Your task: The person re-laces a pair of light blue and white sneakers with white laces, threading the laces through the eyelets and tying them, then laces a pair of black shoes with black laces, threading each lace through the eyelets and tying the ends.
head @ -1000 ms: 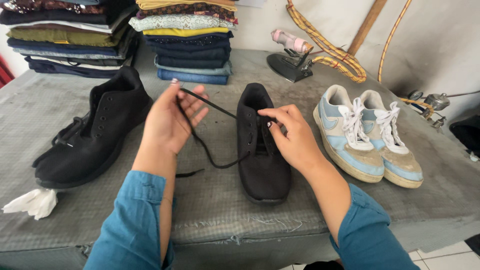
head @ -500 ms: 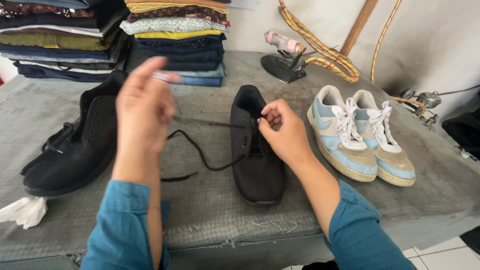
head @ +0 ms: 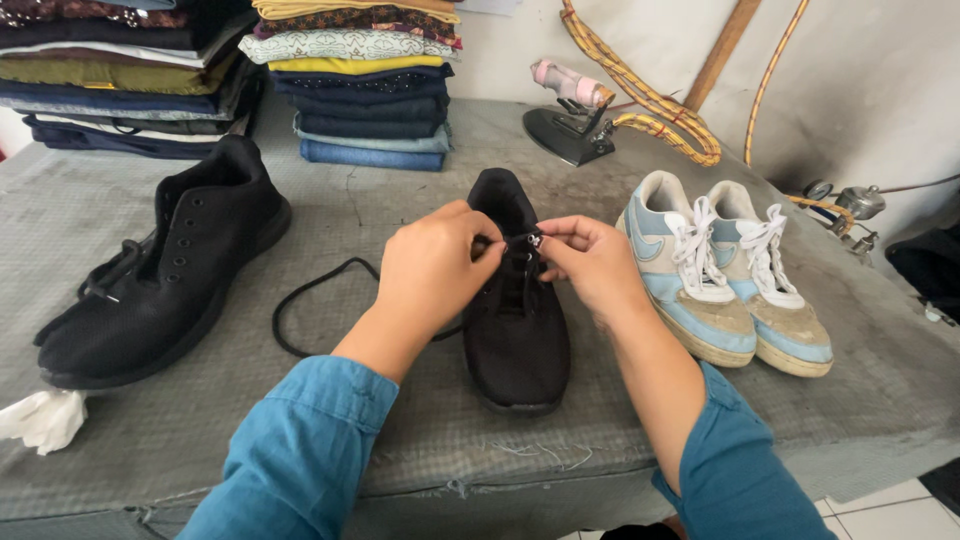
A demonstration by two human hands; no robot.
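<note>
A grey, coarse-woven cloth is covering the tabletop, frayed along its near edge. Beyond the hands, at the far edge, two stacks of folded clothes are sitting side by side, flat layers of soft fabric in dark and pale colours. Far out to the left of the left hand, a black mesh shoe is lying unlaced with its toe towards the near left. Directly under both hands, the black shoe is lying with its long axis running away from the person, rounded toe nearest, heel opening farthest. Just to the right of the right hand, a pair of worn blue-and-tan sneakers with white laces is resting, toes angling to the near right. Beyond that hand a flat iron is standing beside a braided yellow cord.

The left hand is curling closed over the black shoelace at the eyelets; the lace is looping out on the cloth to its left. The right hand is pinching the lace's tip between thumb and forefinger, just beside the left fingers. A crumpled white tissue is lying far left of the left sleeve.
</note>
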